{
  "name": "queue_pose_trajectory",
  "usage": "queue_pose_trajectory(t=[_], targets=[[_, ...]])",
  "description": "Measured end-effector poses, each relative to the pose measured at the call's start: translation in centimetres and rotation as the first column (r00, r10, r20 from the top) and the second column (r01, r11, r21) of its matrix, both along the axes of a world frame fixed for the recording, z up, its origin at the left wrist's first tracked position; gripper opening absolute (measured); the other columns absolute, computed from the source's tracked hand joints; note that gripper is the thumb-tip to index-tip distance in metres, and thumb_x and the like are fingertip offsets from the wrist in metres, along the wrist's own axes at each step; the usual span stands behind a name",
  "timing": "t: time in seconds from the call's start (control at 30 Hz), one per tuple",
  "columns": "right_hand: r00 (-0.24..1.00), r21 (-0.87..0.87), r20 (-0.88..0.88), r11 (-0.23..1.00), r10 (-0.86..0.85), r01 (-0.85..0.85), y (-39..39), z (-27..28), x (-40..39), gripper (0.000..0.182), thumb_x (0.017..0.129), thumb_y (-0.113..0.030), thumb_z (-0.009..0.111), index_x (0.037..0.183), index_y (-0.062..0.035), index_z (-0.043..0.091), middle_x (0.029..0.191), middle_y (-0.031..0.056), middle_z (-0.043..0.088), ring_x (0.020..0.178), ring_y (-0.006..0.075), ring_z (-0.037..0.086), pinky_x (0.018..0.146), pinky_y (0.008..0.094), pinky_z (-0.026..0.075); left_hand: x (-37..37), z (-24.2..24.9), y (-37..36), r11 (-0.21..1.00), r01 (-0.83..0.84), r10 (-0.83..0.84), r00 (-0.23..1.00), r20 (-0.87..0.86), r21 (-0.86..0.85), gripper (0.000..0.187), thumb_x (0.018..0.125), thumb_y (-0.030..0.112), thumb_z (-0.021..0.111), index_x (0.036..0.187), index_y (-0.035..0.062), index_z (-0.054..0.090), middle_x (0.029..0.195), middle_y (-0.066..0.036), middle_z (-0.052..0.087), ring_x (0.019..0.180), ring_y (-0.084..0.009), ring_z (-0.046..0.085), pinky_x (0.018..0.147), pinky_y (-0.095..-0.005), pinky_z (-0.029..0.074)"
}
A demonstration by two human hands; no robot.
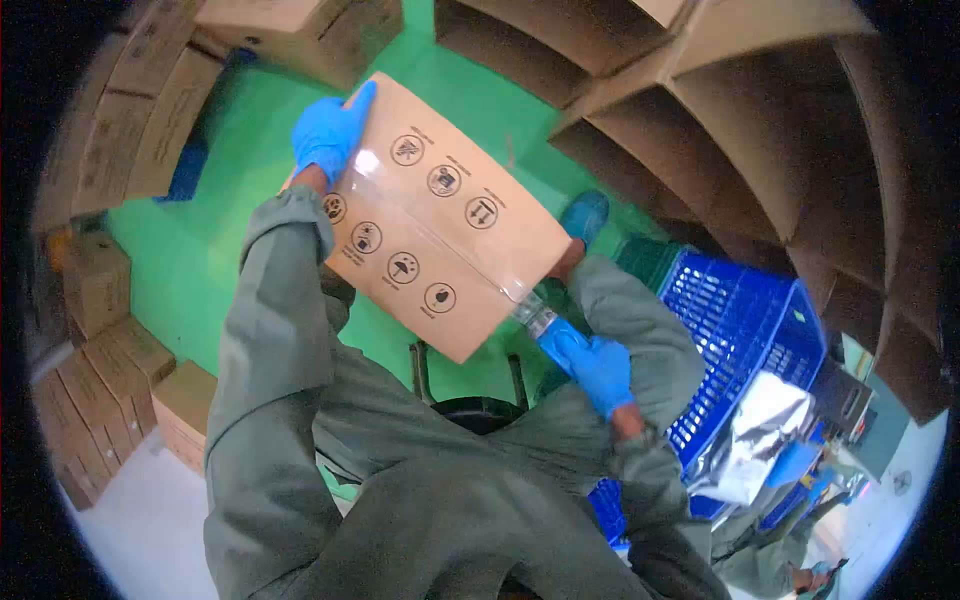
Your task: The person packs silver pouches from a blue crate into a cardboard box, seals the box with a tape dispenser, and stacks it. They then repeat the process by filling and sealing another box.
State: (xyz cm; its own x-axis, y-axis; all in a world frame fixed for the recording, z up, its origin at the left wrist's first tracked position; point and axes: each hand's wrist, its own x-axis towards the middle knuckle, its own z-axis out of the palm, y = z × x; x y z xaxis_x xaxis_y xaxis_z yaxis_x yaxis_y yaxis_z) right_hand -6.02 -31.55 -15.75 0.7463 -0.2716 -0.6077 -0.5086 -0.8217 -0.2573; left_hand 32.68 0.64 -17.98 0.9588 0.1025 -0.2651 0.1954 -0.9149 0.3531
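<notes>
Now the right hand [600,372] curls fingers round one tape dispenser [538,317], the left hand [330,132] clasping one carton [430,205] by its left edge.

Gloved hands work on a printed carton [520,240] at the centre of the frame.
The left hand [330,132], upper left of centre, lies against the carton's edge; the right hand [604,374], right of centre, grips a tape dispenser [543,323] at its lower right edge, where clear tape [440,236] runs along the seam. A blue basket [738,308] stands at right.
</notes>
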Motion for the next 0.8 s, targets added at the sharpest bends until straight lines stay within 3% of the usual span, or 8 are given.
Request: queue_pose_trajectory(t=[0.3, 0.37, 0.43, 0.57, 0.6, 0.67, 0.73, 0.8], targets=[[0.950, 0.018, -0.130, 0.957, -0.284, 0.288, 3.8, -7.6, 6.0, 0.059, 0.080, -0.059, 0.055, 0.086, -0.0037, 0.073, 0.088, 0.0257, 0.067, 0.085, 0.0430, 0.066, 0.076, 0.0496, 0.052, -2.4, 2.1, -1.9, 0.996, 0.071, -0.056, 0.969, 0.239, -0.056, 0.067, 0.088, 0.057, 0.051, 0.107, -0.0057, 0.065, 0.105, -0.027, 0.065, 0.099, -0.0430, 0.062, 0.089, -0.0464, 0.047], [0.972, 0.026, -0.018, 0.971, -0.236, 0.237, 4.4, -8.0, 6.2, 0.073, 0.079, -0.071, 0.050, 0.079, -0.0020, 0.072, 0.081, 0.0267, 0.066, 0.078, 0.0422, 0.066, 0.071, 0.0500, 0.052, -3.8, 0.0, -1.7, 0.925, 0.363, -0.350, 0.687, 0.637, 0.117, 0.059, 0.086, 0.042, 0.063, 0.119, -0.0062, 0.057, 0.120, -0.026, 0.060, 0.110, -0.0416, 0.057, 0.095, -0.0453, 0.044], [0.955, 0.029, 0.012, 0.955, -0.295, 0.295, 4.9, -9.3, 6.1, 0.067, 0.080, -0.066, 0.053, 0.078, -0.0018, 0.072, 0.080, 0.0255, 0.067, 0.077, 0.0419, 0.066, 0.070, 0.0496, 0.052, -8.5, -0.8, -4.5, 0.768, 0.621, -0.483, 0.723, 0.494, -0.159, 0.061, 0.081, 0.031, 0.070, 0.127, -0.0050, 0.051, 0.131, -0.025, 0.052, 0.121, -0.0414, 0.049, 0.102, -0.0468, 0.039], [0.962, -0.009, 0.081, 0.965, -0.262, 0.263, 6.7, -11.2, 5.3, 0.044, 0.078, -0.048, 0.064, 0.079, -0.0044, 0.074, 0.080, 0.0205, 0.069, 0.074, 0.0381, 0.068, 0.067, 0.0484, 0.053, -23.5, 2.6, -13.7, 0.211, 0.977, -0.941, 0.200, 0.273, 0.011, 0.062, 0.079, 0.022, 0.065, 0.135, 0.0021, 0.047, 0.143, -0.020, 0.041, 0.136, -0.0391, 0.032, 0.113, -0.0491, 0.025], [0.991, -0.259, 0.106, 0.960, -0.079, 0.104, 8.3, -14.7, 4.0, 0.040, 0.079, -0.043, 0.065, 0.078, -0.0042, 0.073, 0.081, 0.0201, 0.069, 0.073, 0.0373, 0.068, 0.066, 0.0478, 0.053, -26.0, 3.0, -14.7, 0.116, 0.989, -0.979, 0.097, 0.180, 0.096, 0.059, 0.082, 0.019, 0.062, 0.137, 0.0028, 0.046, 0.144, -0.019, 0.039, 0.137, -0.0390, 0.030, 0.114, -0.0487, 0.023], [0.990, -0.504, 0.100, 0.863, 0.096, -0.033, 7.8, -17.1, 3.6, 0.035, 0.079, -0.039, 0.066, 0.078, -0.0040, 0.073, 0.081, 0.0196, 0.069, 0.072, 0.0365, 0.068, 0.065, 0.0471, 0.053, -27.8, 0.1, -14.7, 0.284, 0.956, -0.928, 0.294, 0.229, -0.076, 0.059, 0.084, 0.015, 0.059, 0.139, 0.0011, 0.043, 0.147, -0.018, 0.036, 0.138, -0.0399, 0.028, 0.115, -0.0490, 0.022], [0.926, -0.294, 0.196, 0.881, -0.324, 0.371, 6.9, -17.1, 2.5, 0.032, 0.080, -0.036, 0.067, 0.078, -0.0043, 0.071, 0.079, 0.0182, 0.069, 0.071, 0.0383, 0.067, 0.063, 0.0483, 0.052, -29.1, -1.5, -13.7, 0.440, 0.856, -0.839, 0.500, 0.217, -0.270, 0.058, 0.086, 0.012, 0.056, 0.140, -0.0006, 0.040, 0.150, -0.016, 0.033, 0.138, -0.0409, 0.026, 0.115, -0.0492, 0.021], [0.829, -0.147, 0.324, 0.841, -0.457, 0.521, 4.8, -13.9, 4.3, 0.029, 0.082, -0.033, 0.065, 0.088, -0.0060, 0.071, 0.079, 0.0168, 0.069, 0.071, 0.0399, 0.066, 0.064, 0.0519, 0.050, -29.7, -2.0, -14.4, 0.619, 0.304, -0.551, 0.825, -0.124, -0.724, 0.052, 0.093, 0.006, 0.044, 0.144, 0.0026, 0.036, 0.154, -0.011, 0.027, 0.141, -0.0335, 0.023, 0.118, -0.0460, 0.017]])
